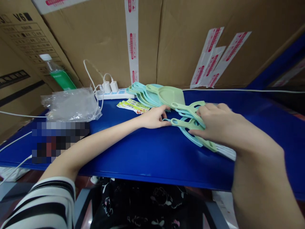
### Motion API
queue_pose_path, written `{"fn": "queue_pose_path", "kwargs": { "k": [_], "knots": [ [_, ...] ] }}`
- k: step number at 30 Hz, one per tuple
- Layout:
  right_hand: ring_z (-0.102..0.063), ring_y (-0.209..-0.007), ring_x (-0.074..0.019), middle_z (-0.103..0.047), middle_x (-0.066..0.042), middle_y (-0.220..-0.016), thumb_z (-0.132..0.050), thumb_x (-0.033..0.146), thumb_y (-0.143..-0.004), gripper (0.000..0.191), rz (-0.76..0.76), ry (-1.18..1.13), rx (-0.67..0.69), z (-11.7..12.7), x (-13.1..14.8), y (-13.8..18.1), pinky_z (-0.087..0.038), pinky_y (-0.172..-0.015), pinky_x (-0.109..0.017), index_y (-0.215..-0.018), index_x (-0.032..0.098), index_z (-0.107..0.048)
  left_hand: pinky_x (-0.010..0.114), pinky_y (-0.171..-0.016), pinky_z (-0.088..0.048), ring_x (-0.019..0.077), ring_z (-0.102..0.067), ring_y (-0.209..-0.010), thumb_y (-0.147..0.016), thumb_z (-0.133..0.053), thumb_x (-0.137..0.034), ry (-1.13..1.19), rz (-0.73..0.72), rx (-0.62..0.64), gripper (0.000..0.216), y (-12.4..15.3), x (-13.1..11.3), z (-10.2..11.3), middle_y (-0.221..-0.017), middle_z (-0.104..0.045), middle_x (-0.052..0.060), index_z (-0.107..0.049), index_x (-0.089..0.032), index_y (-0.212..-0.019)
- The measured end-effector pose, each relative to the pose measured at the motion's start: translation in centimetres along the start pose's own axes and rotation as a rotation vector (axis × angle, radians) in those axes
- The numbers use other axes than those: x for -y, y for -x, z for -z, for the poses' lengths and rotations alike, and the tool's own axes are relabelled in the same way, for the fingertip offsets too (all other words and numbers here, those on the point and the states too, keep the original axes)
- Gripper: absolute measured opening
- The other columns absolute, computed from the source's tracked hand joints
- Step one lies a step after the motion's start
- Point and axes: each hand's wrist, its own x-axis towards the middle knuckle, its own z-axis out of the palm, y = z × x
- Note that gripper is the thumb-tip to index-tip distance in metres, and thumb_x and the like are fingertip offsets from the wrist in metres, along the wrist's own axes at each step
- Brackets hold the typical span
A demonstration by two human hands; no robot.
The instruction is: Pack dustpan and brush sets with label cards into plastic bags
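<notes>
Several small hand brushes in pale green and light blue lie in a bunch on the blue table, white bristles pointing right. My right hand [219,127] is closed over them from above, its thumb on a lower green brush [184,122] and its fingers over an upper green brush [186,107]. My hand hides most of their heads. At the handle ends, my left hand [154,117] has thumb and forefinger curled round the looped tip of a blue brush. Behind it are stacked small dustpans, a green dustpan [171,95] on top of a blue dustpan [152,94].
Printed cards [133,106] lie left of the dustpans. A white power strip [121,93] with plugged chargers and cables sits at the back. Further left are a clear plastic bag [71,105] and a green-labelled bottle [60,76]. Large cardboard boxes [102,41] wall the table's [143,152] rear.
</notes>
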Motion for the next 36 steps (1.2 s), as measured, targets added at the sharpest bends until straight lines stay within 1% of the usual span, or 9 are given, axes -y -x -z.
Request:
{"fn": "queue_pose_path", "kwargs": {
  "k": [4,9,14,19,24,27,29,32,36],
  "knots": [
    [-0.048,-0.103,-0.0336,-0.055,-0.019,-0.11,-0.054,0.033,-0.081,0.04,-0.043,0.047,0.038,0.1,0.2,0.0,-0.035,-0.06,-0.032,-0.111,0.007,-0.059,0.026,-0.063,-0.05,0.0114,-0.065,-0.066,-0.079,-0.066,-0.014,0.025,-0.041,-0.014,0.049,0.0,-0.6,-0.5,-0.107,-0.069,0.01,-0.045,-0.012,-0.123],
    [-0.052,-0.102,-0.034,-0.055,-0.023,-0.113,-0.051,0.036,-0.087,0.044,-0.143,0.065,0.088,0.6,0.4,0.2,-0.032,-0.059,-0.032,-0.116,0.004,-0.059,0.027,-0.067,-0.05,0.014,-0.067,-0.073,-0.082,-0.066,-0.016,-0.046,-0.035,-0.032,0.047,-0.2,-1.6,-1.0,-0.104,-0.07,0.009,-0.046,-0.01,-0.124],
    [-0.057,-0.085,-0.0277,-0.059,-0.017,-0.099,-0.049,0.037,-0.088,0.034,-0.181,0.053,0.045,0.8,0.2,0.1,-0.033,-0.056,-0.031,-0.104,0.01,-0.062,0.033,-0.081,-0.05,0.0218,-0.065,-0.099,-0.078,-0.072,-0.032,-0.006,-0.022,-0.093,0.048,-1.3,-2.2,-1.2,-0.114,-0.067,0.012,-0.053,-0.011,-0.116],
    [-0.06,-0.087,-0.0277,-0.059,-0.018,-0.1,-0.044,0.018,-0.087,0.023,-0.205,0.015,0.08,1.3,0.1,0.0,-0.035,-0.055,-0.03,-0.098,0.013,-0.063,0.035,-0.086,-0.049,0.0233,-0.061,-0.109,-0.071,-0.076,-0.02,0.194,0.004,-0.117,0.056,-3.1,-2.8,-1.4,-0.119,-0.064,0.015,-0.049,-0.006,-0.118],
    [-0.06,-0.093,-0.0291,-0.057,-0.02,-0.102,-0.043,0.009,-0.083,0.028,-0.235,-0.001,0.131,2.0,0.3,-0.1,-0.034,-0.055,-0.029,-0.104,0.009,-0.061,0.034,-0.088,-0.05,0.0208,-0.064,-0.104,-0.069,-0.074,-0.007,0.262,0.047,-0.108,0.047,-4.5,-3.8,-1.7,-0.113,-0.067,0.014,-0.053,-0.006,-0.111],
    [-0.059,-0.093,-0.0278,-0.056,-0.018,-0.103,-0.043,0.01,-0.084,0.027,-0.248,-0.013,0.142,2.1,0.2,0.0,-0.033,-0.055,-0.028,-0.104,0.012,-0.061,0.035,-0.086,-0.051,0.0219,-0.064,-0.101,-0.069,-0.075,-0.01,0.255,0.038,-0.091,0.034,-5.0,-4.1,-2.1,-0.107,-0.068,0.012,-0.057,-0.009,-0.098],
    [-0.058,-0.095,-0.0282,-0.055,-0.017,-0.103,-0.042,0.013,-0.086,0.026,-0.247,-0.024,0.136,2.0,0.1,0.1,-0.031,-0.055,-0.028,-0.105,0.013,-0.06,0.035,-0.084,-0.052,0.0228,-0.065,-0.099,-0.068,-0.077,-0.012,0.263,0.042,-0.081,0.035,-5.1,-4.2,-2.4,-0.104,-0.068,0.011,-0.056,-0.01,-0.096],
    [-0.056,-0.096,-0.0291,-0.055,-0.016,-0.102,-0.043,0.017,-0.087,0.025,-0.251,-0.034,0.11,1.9,-0.1,0.3,-0.029,-0.055,-0.028,-0.106,0.015,-0.06,0.035,-0.081,-0.053,0.0222,-0.066,-0.096,-0.068,-0.078,-0.014,0.291,0.037,-0.07,0.039,-5.1,-4.3,-3.0,-0.1,-0.069,0.01,-0.053,-0.012,-0.097],
    [-0.055,-0.096,-0.0292,-0.055,-0.016,-0.103,-0.042,0.018,-0.087,0.03,-0.266,-0.047,0.072,1.9,-0.2,0.2,-0.027,-0.054,-0.029,-0.111,0.017,-0.06,0.035,-0.078,-0.053,0.0209,-0.066,-0.092,-0.074,-0.074,-0.015,0.288,0.045,-0.154,0.044,-5.1,-4.7,-3.7,-0.102,-0.069,0.01,-0.047,-0.012,-0.108]
  ]
}}
